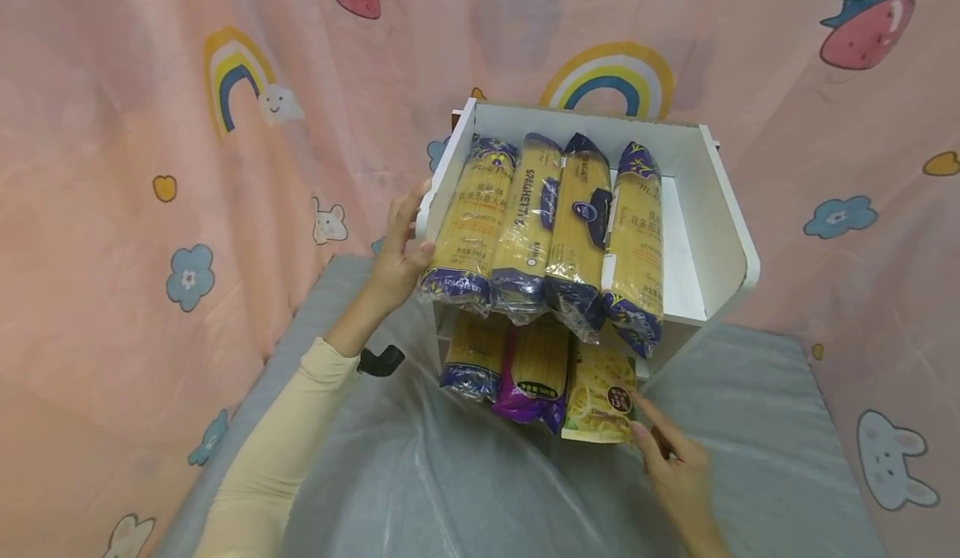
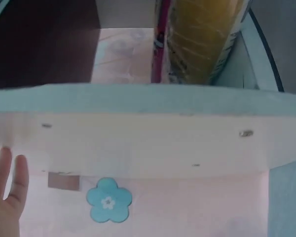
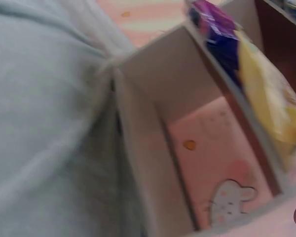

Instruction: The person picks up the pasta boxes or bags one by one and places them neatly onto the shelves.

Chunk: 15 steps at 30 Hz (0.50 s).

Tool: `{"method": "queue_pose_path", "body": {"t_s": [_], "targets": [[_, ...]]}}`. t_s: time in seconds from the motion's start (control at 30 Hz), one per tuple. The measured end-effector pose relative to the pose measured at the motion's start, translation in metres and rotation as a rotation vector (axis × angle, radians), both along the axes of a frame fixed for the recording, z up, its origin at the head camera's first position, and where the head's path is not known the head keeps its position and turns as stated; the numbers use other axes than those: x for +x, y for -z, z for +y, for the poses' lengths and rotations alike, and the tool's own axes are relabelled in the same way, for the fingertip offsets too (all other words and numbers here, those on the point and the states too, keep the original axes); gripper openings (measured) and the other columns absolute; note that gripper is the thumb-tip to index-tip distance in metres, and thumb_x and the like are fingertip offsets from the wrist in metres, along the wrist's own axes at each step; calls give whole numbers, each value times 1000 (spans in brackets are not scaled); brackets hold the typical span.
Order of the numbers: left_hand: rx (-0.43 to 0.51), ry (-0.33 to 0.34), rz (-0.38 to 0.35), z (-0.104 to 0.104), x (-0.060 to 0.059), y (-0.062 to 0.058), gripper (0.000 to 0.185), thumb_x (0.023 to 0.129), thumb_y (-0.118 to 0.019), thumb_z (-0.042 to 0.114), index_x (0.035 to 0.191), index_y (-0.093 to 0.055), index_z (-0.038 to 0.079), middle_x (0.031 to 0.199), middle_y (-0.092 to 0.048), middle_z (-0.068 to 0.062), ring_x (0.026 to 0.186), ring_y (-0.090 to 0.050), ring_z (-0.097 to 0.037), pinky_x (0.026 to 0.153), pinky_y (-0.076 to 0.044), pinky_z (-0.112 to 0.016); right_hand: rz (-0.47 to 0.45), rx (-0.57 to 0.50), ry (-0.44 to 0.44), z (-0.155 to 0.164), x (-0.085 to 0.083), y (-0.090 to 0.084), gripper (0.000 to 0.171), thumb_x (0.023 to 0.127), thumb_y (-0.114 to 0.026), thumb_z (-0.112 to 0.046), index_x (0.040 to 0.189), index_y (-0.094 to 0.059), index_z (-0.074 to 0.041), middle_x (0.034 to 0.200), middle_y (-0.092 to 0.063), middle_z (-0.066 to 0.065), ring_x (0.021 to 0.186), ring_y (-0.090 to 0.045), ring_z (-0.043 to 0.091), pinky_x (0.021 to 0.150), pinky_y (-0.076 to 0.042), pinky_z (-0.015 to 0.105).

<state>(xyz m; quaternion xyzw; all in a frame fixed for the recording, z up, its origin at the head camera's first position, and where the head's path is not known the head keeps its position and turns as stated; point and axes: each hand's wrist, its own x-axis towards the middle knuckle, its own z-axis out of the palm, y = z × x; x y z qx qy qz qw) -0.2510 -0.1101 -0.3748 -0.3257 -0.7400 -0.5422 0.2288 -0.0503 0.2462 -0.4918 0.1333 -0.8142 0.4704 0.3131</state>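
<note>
The white shelf unit (image 1: 720, 233) looks like painted or laminated board, smooth and matt, with small metal screw heads (image 2: 245, 133) showing in its side panel, and the spaghetti packets (image 1: 525, 225) on its top tier are wrapped in clear, glossy, crinkled plastic film, as are the yellow noodle bag (image 1: 600, 391) and its neighbours below. The grey tabletop (image 1: 757, 425) lies under a thin, shiny, wrinkled plastic sheet. The pink backdrop (image 1: 112, 208) is soft printed cloth hanging in folds, and the cream sleeve (image 1: 270, 458) is a smooth, matt knit fabric.
</note>
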Motion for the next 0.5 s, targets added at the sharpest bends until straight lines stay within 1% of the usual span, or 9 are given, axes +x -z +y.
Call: {"method": "queue_pose_path", "body": {"t_s": [0.03, 0.1, 0.2, 0.23, 0.27, 0.33, 0.4, 0.43, 0.5], "targets": [[-5, 3, -19, -2, 2, -1, 64, 90, -39, 77, 149, -22, 58, 131, -37, -26, 104, -45, -20, 76, -49, -34, 17, -1, -13, 7, -1, 1, 31, 82, -66, 17, 112, -69, 11, 47, -42, -6, 42, -34, -4, 40, -29, 12], [-25, -5, -50, -9, 6, 0, 73, 89, -38, 79, 153, -28, 44, 133, -40, -25, 106, -50, -27, 84, -48, -43, 9, 14, -33, 20, 0, -2, 27, 83, -64, 17, 108, -72, 9, 47, -43, -9, 41, -35, -4, 40, -29, 12], [-67, -20, -92, -21, 9, 7, 90, 88, -33, 81, 154, -31, 19, 136, -44, -25, 110, -52, -37, 94, -43, -53, -96, 68, -56, 38, 3, -15, 25, 86, -63, 15, 104, -75, 4, 48, -48, -11, 41, -40, -2, 42, -32, 13], [-85, -32, -103, -26, 9, 9, 94, 89, -32, 81, 153, -32, 12, 137, -45, -25, 111, -53, -39, 96, -42, -55, -145, 87, -59, 44, 4, -21, 24, 87, -62, 15, 103, -75, 2, 49, -50, -10, 42, -42, -1, 43, -33, 13], [-108, -47, -116, -31, 10, 12, 96, 88, -31, 81, 151, -34, 9, 137, -47, -24, 111, -54, -40, 97, -43, -57, -191, 112, -56, 50, 5, -26, 23, 88, -62, 12, 103, -76, 1, 51, -52, -10, 44, -44, 0, 45, -35, 14], [-153, -72, -142, -40, 10, 18, 93, 90, -34, 78, 151, -36, 9, 136, -49, -23, 111, -55, -40, 98, -44, -57, -283, 155, -39, 62, 5, -36, 22, 91, -62, 7, 105, -76, -3, 55, -58, -8, 49, -49, 3, 49, -38, 17], [-201, -89, -162, -47, 10, 22, 83, 94, -39, 71, 151, -38, 12, 135, -52, -21, 112, -57, -39, 99, -45, -56, -349, 202, -24, 74, 3, -44, 21, 92, -63, 3, 108, -75, -4, 61, -63, -8, 53, -52, 4, 51, -40, 19], [-228, -96, -172, -51, 10, 23, 77, 96, -42, 67, 152, -38, 14, 134, -53, -20, 114, -57, -38, 100, -45, -56, -370, 233, -9, 80, 1, -48, 21, 93, -64, 0, 109, -75, -6, 64, -65, -12, 55, -54, 2, 51, -40, 19], [-279, -106, -193, -57, 9, 26, 68, 99, -45, 59, 152, -38, 17, 136, -54, -18, 118, -56, -36, 101, -45, -55, -373, 293, 12, 92, -5, -55, 21, 92, -66, -3, 111, -75, -8, 75, -67, -25, 62, -57, -6, 53, -42, 17]]}}
